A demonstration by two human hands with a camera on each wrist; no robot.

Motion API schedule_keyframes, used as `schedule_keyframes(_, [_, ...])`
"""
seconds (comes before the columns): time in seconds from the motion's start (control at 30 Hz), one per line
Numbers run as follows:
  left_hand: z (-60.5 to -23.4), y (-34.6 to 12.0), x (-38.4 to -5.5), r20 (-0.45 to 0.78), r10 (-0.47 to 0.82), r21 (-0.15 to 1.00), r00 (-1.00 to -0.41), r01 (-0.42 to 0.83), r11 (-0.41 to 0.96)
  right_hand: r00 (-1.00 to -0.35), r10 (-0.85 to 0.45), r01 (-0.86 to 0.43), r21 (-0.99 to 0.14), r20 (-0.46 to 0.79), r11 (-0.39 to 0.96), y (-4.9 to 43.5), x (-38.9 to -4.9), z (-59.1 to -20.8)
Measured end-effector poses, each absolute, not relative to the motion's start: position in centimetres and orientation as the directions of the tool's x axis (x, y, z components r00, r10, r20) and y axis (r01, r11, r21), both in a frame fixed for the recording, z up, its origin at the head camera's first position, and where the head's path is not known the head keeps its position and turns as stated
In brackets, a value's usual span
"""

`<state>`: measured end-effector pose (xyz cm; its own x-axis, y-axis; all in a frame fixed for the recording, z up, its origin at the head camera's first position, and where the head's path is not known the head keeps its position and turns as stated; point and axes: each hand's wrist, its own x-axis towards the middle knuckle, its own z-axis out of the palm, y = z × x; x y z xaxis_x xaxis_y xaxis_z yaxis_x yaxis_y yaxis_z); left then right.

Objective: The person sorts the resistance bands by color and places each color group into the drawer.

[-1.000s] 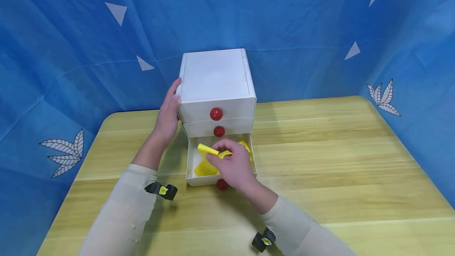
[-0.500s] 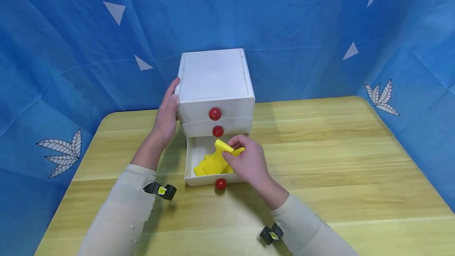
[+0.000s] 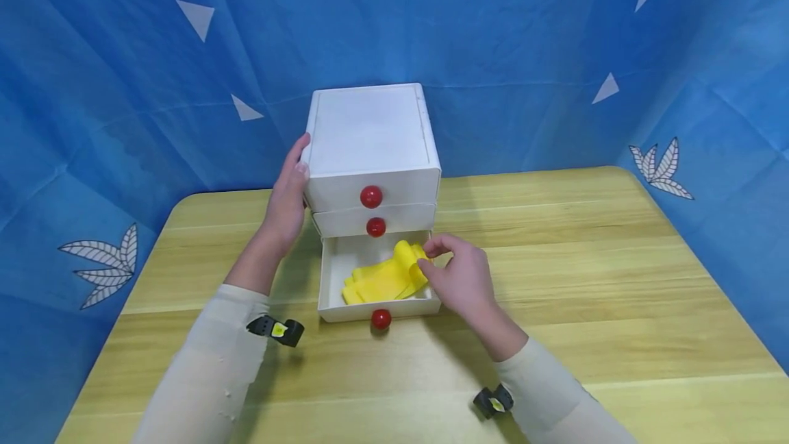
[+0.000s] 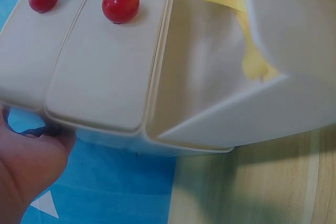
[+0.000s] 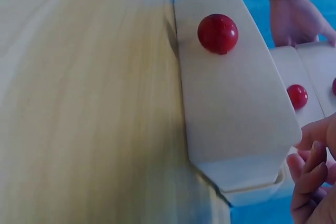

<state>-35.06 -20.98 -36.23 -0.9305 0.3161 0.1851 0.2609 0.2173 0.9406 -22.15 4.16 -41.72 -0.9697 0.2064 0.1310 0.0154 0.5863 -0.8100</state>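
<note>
A white drawer unit (image 3: 370, 132) with red knobs stands on the table, its bottom drawer (image 3: 329, 273) pulled out. My left hand (image 3: 286, 205) lies along the unit's left side, fingers extended, thumb near the front top corner. Inside the open drawer is a soft yellow cloth-like piece (image 3: 376, 283), layered at the left and rolled over at the right; part of it also shows in the left wrist view. My right hand (image 3: 464, 276) pinches the rolled right end between thumb and forefinger. In the right wrist view, the drawer front hides the yellow piece beside my curled fingers (image 5: 310, 182).
The two upper drawers are closed, with red knobs (image 3: 371, 196) in front. Another red knob (image 3: 381, 319) juts from the open drawer over the wooden table (image 3: 585, 279). A blue curtain (image 3: 493, 33) with white shapes hangs close behind and beside the table.
My right hand has moved right, drawing the rolled yellow end rightward across the drawer. My left hand stays against the unit's side.
</note>
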Motion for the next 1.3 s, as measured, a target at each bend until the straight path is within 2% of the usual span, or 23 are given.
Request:
schedule_keyframes(0.4, [-36.0, -21.0, -34.9, 0.18, 0.311, 0.938, -0.933, 0.258, 0.23, -0.952, 0.234, -0.064, -0.875, 0.198, 0.48, 4.7, -19.8, -41.9])
schedule_keyframes(0.73, [-35.8, -20.9, -34.7, 0.155, 0.308, 0.941, -0.939, 0.235, 0.243, -0.943, 0.165, -0.23, -0.925, 0.288, 0.303, 2.5, -16.1, -42.5])
schedule_keyframes(0.9, [-35.9, -20.9, -35.0, 0.192, 0.314, 0.938, -0.93, 0.268, 0.22, -0.944, 0.159, -0.244, -0.937, 0.288, 0.248, 1.6, -15.0, -43.5])
schedule_keyframes(1.3, [-36.2, -20.9, -35.1, 0.21, 0.32, 0.934, -0.924, 0.286, 0.215, -0.972, 0.088, -0.172, -0.912, 0.219, 0.371, 0.0, -14.4, -45.3])
